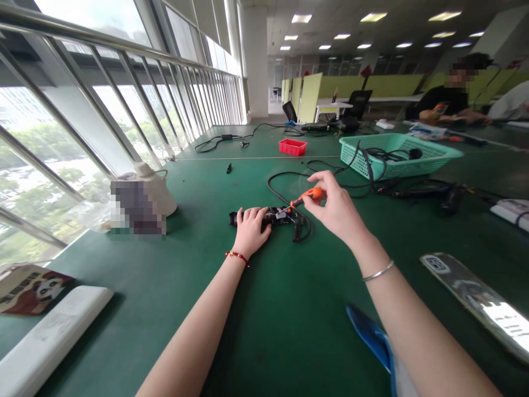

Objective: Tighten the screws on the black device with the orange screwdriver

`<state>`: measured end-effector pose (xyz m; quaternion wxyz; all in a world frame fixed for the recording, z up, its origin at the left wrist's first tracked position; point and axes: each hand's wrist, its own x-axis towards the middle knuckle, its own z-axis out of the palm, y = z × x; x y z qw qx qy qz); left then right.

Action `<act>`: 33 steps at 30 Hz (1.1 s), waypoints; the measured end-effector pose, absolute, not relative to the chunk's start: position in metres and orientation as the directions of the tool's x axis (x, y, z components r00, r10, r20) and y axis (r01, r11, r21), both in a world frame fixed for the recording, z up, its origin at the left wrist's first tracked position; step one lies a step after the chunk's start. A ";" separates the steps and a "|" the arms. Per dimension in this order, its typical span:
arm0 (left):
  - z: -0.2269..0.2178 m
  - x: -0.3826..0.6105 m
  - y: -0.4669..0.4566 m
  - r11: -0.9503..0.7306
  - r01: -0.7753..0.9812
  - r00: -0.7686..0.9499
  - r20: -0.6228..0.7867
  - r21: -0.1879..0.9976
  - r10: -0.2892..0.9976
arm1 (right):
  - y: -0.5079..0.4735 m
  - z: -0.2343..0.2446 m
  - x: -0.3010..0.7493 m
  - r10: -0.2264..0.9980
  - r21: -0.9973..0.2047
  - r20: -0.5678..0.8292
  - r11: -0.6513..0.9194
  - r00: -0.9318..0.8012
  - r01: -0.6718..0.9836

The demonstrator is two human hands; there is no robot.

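Green-topped and broad, the bench (198,237) stretches away beside a metal railing (61,34), with a red tray (292,150) and a turquoise basket (405,168) beyond the work. Directly ahead of the wearer, near the middle of the bench, lies a partly opened black device (285,219), its long axis running roughly left to right, its exposed inner parts at the right end and a dark cable (309,227) curling just beside that end. The left hand (250,227) covers the closed left portion, fingers curved over the top and thumb along the near side, a grip that looks firm enough to steady it. From the upper right, the right hand (333,203) has a narrow pinch on the orange handle of a screwdriver (305,197), thumb and fingertips nearly together around its butt. Everything turns on that slant: the shaft points down and leftward from the grip into the exposed section, crossing the device's axis obliquely, close to the left fingers. Of the two, the right hand sits nearer the open end; whether the tip actually touches anything inside is too small to tell.
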<state>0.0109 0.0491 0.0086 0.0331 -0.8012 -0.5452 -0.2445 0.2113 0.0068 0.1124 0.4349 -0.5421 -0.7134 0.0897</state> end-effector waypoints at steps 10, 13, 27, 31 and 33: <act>0.011 0.012 0.047 -0.404 0.891 0.276 0.462 0.205 0.843 | 0.005 0.118 0.210 0.876 -0.506 0.483 0.277 0.002 0.817; 0.011 0.012 0.047 -0.406 0.888 0.275 0.460 0.213 0.844 | 0.007 0.117 0.209 0.868 -0.552 0.497 0.333 -0.020 0.765; 0.011 0.013 0.049 -0.421 0.877 0.282 0.462 0.231 0.841 | 0.006 0.123 0.210 0.870 -0.507 0.484 0.362 -0.088 0.782; 0.010 0.012 0.049 -0.420 0.877 0.282 0.459 0.232 0.842 | 0.005 0.124 0.211 0.862 -0.515 0.486 0.414 -0.143 0.750; 0.010 0.012 0.048 -0.422 0.877 0.284 0.460 0.231 0.841 | 0.004 0.125 0.211 0.867 -0.505 0.475 0.407 -0.148 0.761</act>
